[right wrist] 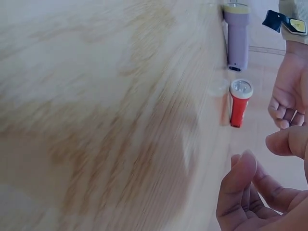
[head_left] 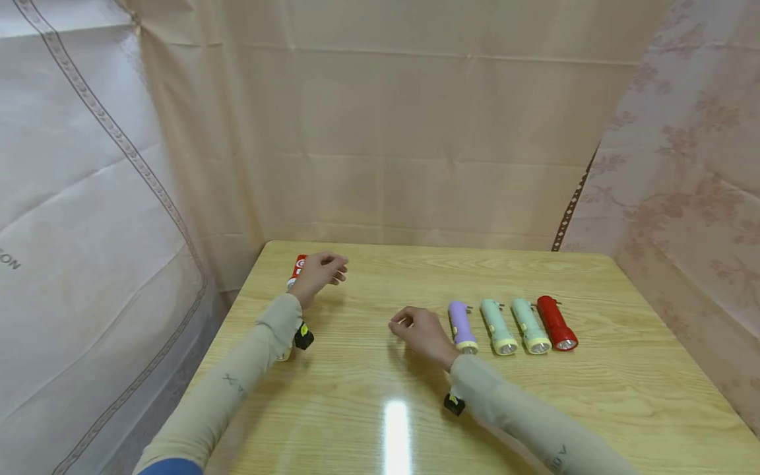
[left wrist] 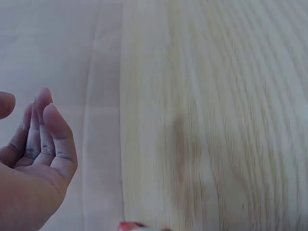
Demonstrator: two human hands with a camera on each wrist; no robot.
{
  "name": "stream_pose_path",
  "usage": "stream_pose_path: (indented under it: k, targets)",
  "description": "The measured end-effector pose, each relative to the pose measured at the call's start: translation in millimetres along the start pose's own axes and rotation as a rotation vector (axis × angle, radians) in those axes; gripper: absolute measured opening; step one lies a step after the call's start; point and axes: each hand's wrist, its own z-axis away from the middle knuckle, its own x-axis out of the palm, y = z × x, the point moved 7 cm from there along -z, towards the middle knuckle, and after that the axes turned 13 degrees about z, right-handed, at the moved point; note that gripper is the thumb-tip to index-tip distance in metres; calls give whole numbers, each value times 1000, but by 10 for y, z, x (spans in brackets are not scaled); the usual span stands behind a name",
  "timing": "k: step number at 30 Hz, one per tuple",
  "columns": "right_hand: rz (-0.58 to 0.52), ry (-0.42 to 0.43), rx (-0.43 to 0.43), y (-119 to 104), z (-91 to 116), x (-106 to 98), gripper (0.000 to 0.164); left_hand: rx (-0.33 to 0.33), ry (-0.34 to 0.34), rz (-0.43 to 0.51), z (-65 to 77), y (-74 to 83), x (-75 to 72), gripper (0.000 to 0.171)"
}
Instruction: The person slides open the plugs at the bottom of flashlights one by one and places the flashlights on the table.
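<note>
My left hand [head_left: 320, 274] hovers over the table's far left, fingers loosely bent and holding nothing. Just behind it lies a red flashlight with a white head [head_left: 299, 264], partly covered by the hand. In the right wrist view a purple flashlight [right wrist: 237, 41] lies beyond that red one [right wrist: 238, 108]; my left forearm mostly hides it in the head view. My right hand [head_left: 423, 333] is also empty above the table's middle, thumb and fingers curved toward each other. Nearest to it is another purple flashlight [head_left: 460, 324] with a pale yellow rim.
To the right of the purple flashlight, two mint-green flashlights [head_left: 497, 324] [head_left: 530, 324] and a larger red one [head_left: 555, 322] lie in a row. The wooden table [head_left: 368, 389] is bounded by a beige curtain [head_left: 415, 132] behind and fabric on both sides.
</note>
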Motion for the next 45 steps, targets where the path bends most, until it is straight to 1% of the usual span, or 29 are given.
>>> stream_pose_path:
  k: [7, 12, 16, 19, 22, 26, 29, 31, 36, 40, 45]
  targets:
    - [-18, -33, -12, -108, -107, 113, 21, 22, 42, -32, -8, 54, -271, 36]
    - [-66, -68, -16, -168, -195, 228, 25, 2, 83, -35, -42, 33, -442, 40]
    - [-93, -91, -31, -234, -275, 323, 28, -4, 122, -31, -62, 19, -591, 37]
    - [-117, -108, -39, -302, -335, 377, 30, 4, 151, -31, -85, 20, -709, 36]
    - [-142, -118, -33, -367, -392, 419, 30, 10, 180, -53, -109, 26, -827, 37]
    - [-147, -121, -23, -425, -476, 493, 32, 31, 215, -67, -146, 22, -969, 38]
    - [-161, -127, -14, -462, -530, 563, 32, 38, 231, -54, -166, -6, -1060, 39]
    - [-180, -132, -9, -489, -563, 615, 32, 29, 239, -55, -174, -40, -1118, 38]
    - [-203, -137, 7, -573, -664, 746, 31, -25, 243, -68, -192, -135, -1249, 37]
    - [-217, -135, 28, -650, -745, 833, 29, -71, 239, -82, -215, -194, -1316, 38]
    - [-220, -136, 61, -742, -839, 930, 30, -128, 249, -124, -280, -262, -1381, 34]
